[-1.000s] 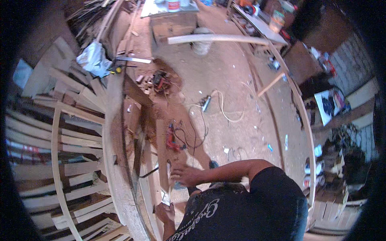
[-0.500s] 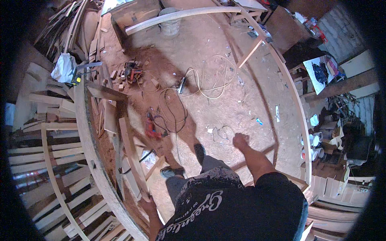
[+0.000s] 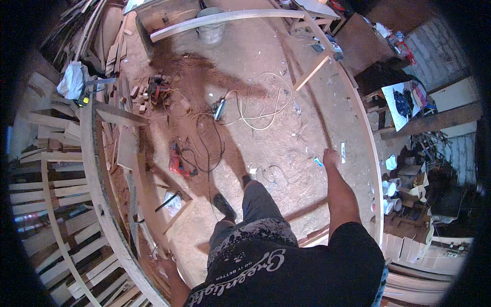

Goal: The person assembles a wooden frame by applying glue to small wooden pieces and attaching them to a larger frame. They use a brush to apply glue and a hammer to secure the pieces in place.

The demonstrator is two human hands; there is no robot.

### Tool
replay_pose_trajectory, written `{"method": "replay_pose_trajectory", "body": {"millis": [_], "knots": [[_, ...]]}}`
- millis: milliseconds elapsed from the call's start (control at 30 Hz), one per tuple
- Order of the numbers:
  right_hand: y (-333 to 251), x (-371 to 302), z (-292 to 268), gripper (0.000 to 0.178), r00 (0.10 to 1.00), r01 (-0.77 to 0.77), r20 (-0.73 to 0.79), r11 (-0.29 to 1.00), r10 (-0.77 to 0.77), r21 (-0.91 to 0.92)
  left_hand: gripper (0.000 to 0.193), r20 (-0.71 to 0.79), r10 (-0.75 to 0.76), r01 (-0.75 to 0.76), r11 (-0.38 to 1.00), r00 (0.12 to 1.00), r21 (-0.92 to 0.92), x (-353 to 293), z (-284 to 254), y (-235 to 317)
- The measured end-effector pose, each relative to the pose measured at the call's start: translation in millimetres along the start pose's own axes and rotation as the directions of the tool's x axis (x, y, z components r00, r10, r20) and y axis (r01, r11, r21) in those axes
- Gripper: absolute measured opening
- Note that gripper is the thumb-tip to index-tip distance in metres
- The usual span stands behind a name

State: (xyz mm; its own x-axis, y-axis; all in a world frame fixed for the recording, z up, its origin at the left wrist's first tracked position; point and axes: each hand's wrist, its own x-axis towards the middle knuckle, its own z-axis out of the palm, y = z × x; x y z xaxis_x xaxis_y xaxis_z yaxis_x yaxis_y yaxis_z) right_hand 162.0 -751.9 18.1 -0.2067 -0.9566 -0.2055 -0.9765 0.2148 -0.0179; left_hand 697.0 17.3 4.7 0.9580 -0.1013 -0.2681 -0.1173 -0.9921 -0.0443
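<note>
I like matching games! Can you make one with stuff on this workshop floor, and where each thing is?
Things:
1. bucket
2. red drill
3. white bag
4. right hand

Places:
A. far left, by the stacked planks
B. top, under the long plank
C. out over the floor, at the right
D. on the floor, beside the black cable

Pairs: 1-B, 2-D, 3-A, 4-C

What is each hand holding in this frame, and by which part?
The right hand swings free over the dirt floor, holding nothing. The left hand rests against the wooden frame; whether it grips cannot be told.
</note>
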Motion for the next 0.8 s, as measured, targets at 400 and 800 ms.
{"method": "replay_pose_trajectory", "body": {"millis": [400,800], "knots": [[-0.8,391.6,-85.3,0.052,0.918,0.106,-0.375,0.992,-0.125,-0.072,0.082,0.245,-0.244,0.179,0.948,0.938,0.262,9.3,-52.7,48.0],[-48.3,531.5,-115.2,0.107,0.948,0.24,-0.047,0.801,-0.316,-0.548,0.082,0.186,-0.198,0.182,0.978,0.962,0.102,21.0,-61.6,52.8]]}}
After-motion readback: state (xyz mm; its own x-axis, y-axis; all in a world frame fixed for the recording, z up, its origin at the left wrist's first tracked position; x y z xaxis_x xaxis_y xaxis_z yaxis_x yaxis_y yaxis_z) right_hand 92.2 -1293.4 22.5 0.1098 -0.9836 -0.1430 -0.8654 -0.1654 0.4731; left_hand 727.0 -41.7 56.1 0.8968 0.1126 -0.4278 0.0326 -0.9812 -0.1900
